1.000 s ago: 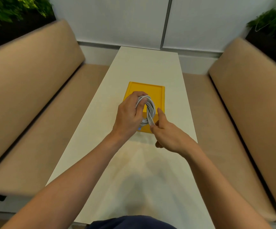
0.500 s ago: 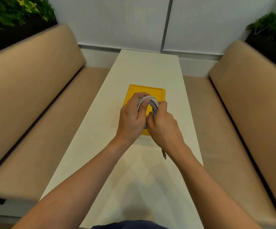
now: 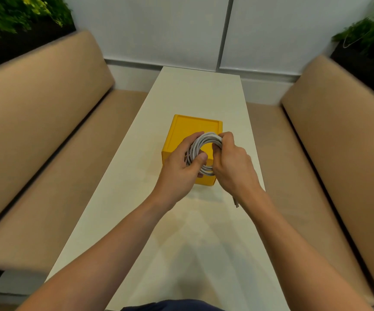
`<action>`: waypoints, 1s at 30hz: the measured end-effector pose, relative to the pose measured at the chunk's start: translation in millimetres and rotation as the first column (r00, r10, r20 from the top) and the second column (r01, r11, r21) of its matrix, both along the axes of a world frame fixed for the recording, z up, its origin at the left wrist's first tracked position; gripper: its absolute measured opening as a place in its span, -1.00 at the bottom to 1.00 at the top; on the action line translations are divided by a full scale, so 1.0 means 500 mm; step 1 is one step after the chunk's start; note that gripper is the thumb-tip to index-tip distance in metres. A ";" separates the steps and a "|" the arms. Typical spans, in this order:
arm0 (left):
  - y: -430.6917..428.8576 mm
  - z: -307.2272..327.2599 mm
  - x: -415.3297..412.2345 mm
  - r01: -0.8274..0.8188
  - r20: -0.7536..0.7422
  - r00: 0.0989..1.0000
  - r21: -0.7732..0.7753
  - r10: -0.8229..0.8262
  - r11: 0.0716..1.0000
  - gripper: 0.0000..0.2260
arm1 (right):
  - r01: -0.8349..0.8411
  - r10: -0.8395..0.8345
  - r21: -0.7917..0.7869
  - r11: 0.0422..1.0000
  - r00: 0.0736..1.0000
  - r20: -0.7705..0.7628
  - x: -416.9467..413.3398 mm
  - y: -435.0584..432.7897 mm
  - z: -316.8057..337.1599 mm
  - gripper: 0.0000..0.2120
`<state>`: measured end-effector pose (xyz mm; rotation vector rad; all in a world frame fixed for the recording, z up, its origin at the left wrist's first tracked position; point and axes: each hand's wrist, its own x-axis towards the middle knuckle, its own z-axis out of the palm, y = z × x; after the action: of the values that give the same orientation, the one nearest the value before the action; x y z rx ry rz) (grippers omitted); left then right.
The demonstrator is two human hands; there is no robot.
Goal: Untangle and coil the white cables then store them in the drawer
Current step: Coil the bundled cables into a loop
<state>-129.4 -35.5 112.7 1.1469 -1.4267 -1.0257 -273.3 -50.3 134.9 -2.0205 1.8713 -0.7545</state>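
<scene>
- Where both hands meet over the yellow drawer box, white cable coil: round, many smooth loops.
- Left hand: curled, gripping coil's 8 o'clock arc.
- Right hand: curled, gripping 3 o'clock arc.
- Box: matte, square, on pale table.

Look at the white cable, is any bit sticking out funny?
Yes. The left hand and right hand grip the coiled white cable over the yellow box, but one loose end hangs under the right wrist, not wound into the loops.
</scene>
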 end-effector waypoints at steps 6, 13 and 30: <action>0.002 0.030 0.043 0.042 0.068 0.996 0.094 -0.049 0.995 -0.84 | -0.113 0.112 -0.001 0.994 0.990 -0.080 -0.005 0.004 -0.010 -0.85; -0.049 0.074 0.080 0.261 0.187 0.936 0.206 -0.300 0.943 -0.48 | -0.294 0.297 0.046 0.955 0.931 -0.211 0.007 0.017 0.028 -0.92; -0.032 0.020 0.006 -0.049 0.334 0.933 -0.250 0.134 0.967 -0.71 | -0.172 0.172 0.008 0.985 0.974 -0.148 0.003 -0.022 0.017 -0.84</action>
<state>-126.5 -51.4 122.7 1.2449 -1.7040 -0.5814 -271.9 -61.3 143.3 -2.2623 1.7407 -0.5770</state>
